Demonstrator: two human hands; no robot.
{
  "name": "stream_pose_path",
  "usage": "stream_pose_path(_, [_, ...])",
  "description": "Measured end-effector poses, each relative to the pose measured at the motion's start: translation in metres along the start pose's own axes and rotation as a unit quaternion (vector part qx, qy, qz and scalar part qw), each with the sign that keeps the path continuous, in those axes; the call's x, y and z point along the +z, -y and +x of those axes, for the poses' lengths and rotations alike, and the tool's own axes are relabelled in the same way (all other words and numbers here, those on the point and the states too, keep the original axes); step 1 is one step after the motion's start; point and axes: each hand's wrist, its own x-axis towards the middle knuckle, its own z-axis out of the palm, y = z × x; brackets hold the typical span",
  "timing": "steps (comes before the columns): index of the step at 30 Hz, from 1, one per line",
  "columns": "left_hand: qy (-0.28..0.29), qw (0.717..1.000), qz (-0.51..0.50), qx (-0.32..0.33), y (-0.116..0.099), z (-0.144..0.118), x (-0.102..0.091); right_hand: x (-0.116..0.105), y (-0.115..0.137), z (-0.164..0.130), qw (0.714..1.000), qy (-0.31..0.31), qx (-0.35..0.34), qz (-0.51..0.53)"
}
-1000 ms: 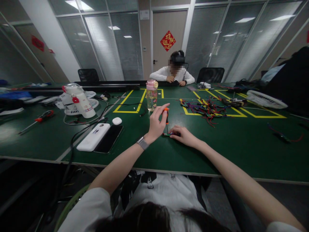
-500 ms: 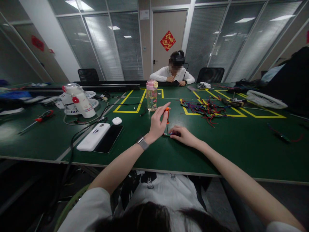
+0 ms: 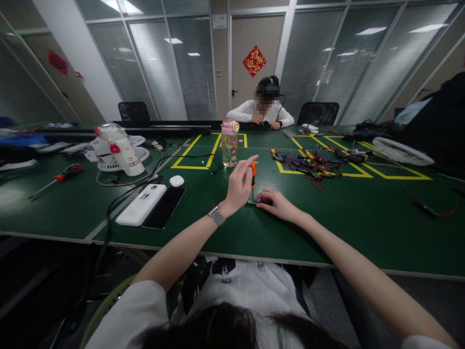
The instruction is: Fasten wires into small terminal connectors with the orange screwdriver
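Observation:
My left hand [image 3: 239, 183] is closed around the orange handle of a screwdriver [image 3: 253, 175]. The screwdriver stands nearly upright, its thin shaft pointing down at a small green circuit board [image 3: 251, 202] on the table. Whether the tip touches the board is too small to tell. My right hand [image 3: 275, 203] pinches the board's right end and holds it against the tabletop; its fingers cover part of the board and some dark wires. Just behind my left hand is a pink-lidded bottle [image 3: 229, 148].
A heap of wired boards [image 3: 312, 164] lies to the right, a single wired board [image 3: 423, 203] farther right. At left are a phone [image 3: 164, 208], a white power bank [image 3: 141, 206], a red-handled screwdriver [image 3: 60, 178] and a white bottle [image 3: 123, 152]. Across the table sits another person [image 3: 263, 109].
The view has shifted very slightly. Both hands keep nearly the same place and hold on the screwdriver and the circuit board.

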Motion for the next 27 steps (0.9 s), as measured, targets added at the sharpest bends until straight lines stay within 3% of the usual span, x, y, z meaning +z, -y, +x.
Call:
stream_pose_path(8, [-0.026, 0.999, 0.041, 0.02, 0.0014, 0.002, -0.0014, -0.0006, -0.0006, -0.0005, 1.0, -0.001, 0.001, 0.001])
stream_pose_path(17, [-0.006, 1.0, 0.015, 0.002, 0.003, 0.0013, 0.0004, 0.0005, -0.0008, 0.0, 1.0, -0.004, -0.002, 0.002])
stream_pose_path(27, [-0.038, 0.998, 0.052, 0.02, 0.0037, 0.003, -0.0034, -0.001, 0.0013, 0.0001, 1.0, 0.003, 0.004, -0.006])
